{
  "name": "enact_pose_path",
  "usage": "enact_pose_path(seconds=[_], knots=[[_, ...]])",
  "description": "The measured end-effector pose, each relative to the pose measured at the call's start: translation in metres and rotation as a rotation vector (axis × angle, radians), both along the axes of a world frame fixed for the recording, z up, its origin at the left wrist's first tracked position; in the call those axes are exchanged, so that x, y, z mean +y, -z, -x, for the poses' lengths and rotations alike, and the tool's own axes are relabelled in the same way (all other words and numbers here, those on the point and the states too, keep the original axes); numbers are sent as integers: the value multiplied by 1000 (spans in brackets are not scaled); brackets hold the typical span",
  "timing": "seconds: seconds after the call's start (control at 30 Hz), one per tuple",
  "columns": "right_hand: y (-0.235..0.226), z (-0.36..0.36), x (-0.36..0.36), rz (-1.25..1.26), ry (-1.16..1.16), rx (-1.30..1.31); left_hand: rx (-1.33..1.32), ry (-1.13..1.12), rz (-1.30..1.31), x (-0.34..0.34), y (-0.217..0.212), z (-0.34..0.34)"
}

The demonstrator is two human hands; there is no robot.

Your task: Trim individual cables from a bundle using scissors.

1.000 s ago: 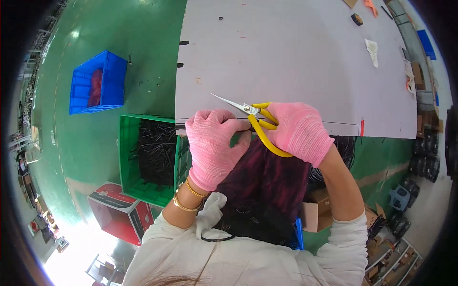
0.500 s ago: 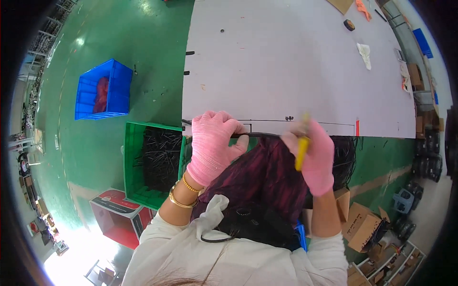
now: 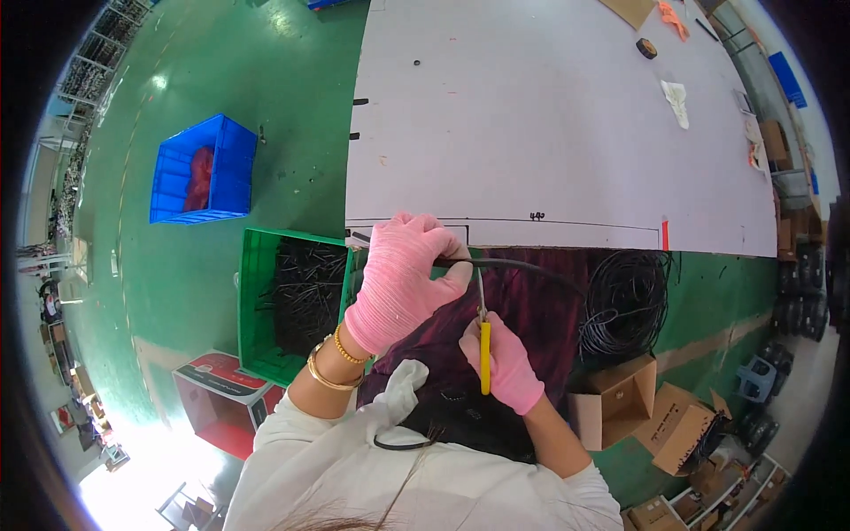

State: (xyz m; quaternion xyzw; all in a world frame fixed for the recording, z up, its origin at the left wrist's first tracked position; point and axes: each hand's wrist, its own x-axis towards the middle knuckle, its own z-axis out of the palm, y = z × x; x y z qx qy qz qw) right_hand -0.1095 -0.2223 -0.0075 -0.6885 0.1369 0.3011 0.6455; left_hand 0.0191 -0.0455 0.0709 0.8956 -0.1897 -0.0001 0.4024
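Observation:
My left hand, in a pink knit glove, is closed around a black cable at the table's near edge. A short end of the cable sticks out left of the hand. The rest runs right, in front of the edge, toward a coil of black cable. Below it, my pink-gloved right hand grips yellow-handled scissors. Their thin metal blades point up at the cable, just right of my left fingers. Whether the blades touch the cable I cannot tell. Dark maroon cloth covers my lap.
The white table bears ruled black lines and a red mark. A tape roll lies far right. At left stand a green crate of short black pieces and a blue crate. Cardboard boxes sit at lower right.
My right hand has come down and left from the table edge, with the scissors now pointing up at the cable. My left hand has shifted slightly right, still gripping the cable.

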Motion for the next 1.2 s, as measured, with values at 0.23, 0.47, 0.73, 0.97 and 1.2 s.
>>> enact_pose_path(seconds=[0.23,0.47,0.73,0.97,1.2], knots=[[-9,-3,4,15,-26,-55,44,32,6,1,0,4],[-13,-2,17,96,32,-174,29,22,33,-1,-1,5],[-20,3,21,78,35,-254,45,28,100,1,-7,6],[-43,2,20,139,31,-186,671,202,465,3,-22,2],[-40,8,16,83,22,-195,969,413,717,8,-6,-13]])
